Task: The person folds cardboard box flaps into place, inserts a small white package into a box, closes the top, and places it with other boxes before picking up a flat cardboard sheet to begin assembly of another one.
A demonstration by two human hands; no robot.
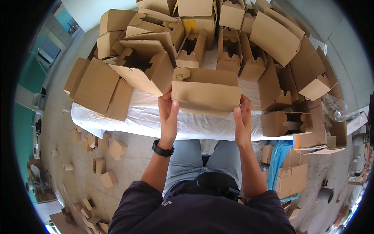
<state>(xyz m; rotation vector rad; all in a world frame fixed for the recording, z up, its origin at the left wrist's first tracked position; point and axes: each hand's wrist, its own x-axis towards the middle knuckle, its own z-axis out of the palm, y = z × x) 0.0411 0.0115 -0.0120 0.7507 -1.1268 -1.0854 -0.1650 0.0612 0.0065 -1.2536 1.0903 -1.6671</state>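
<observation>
Between my two hands is a long brown cardboard box (206, 97), held by its ends above the near edge of a white-covered table (146, 113). My left hand (168, 113) grips the box's left end, thumb on the near face and fingers behind. At the right end, my right hand (243, 117) grips it the same way, the thumb at the lower corner. A cut-out flap shows at the box's top left; its inside is mostly hidden. Close beyond my left hand stands a larger open carton (146, 66) with one flap leaning toward me.
Several open cardboard boxes crowd the table's far side, including a narrow one (191, 50). At right lie a notched box (286, 124) and a carton (336, 130) with clear plastic (334, 107). Small boxes (117, 150) lie on the floor at left; blue plastic (278, 163) hangs at right.
</observation>
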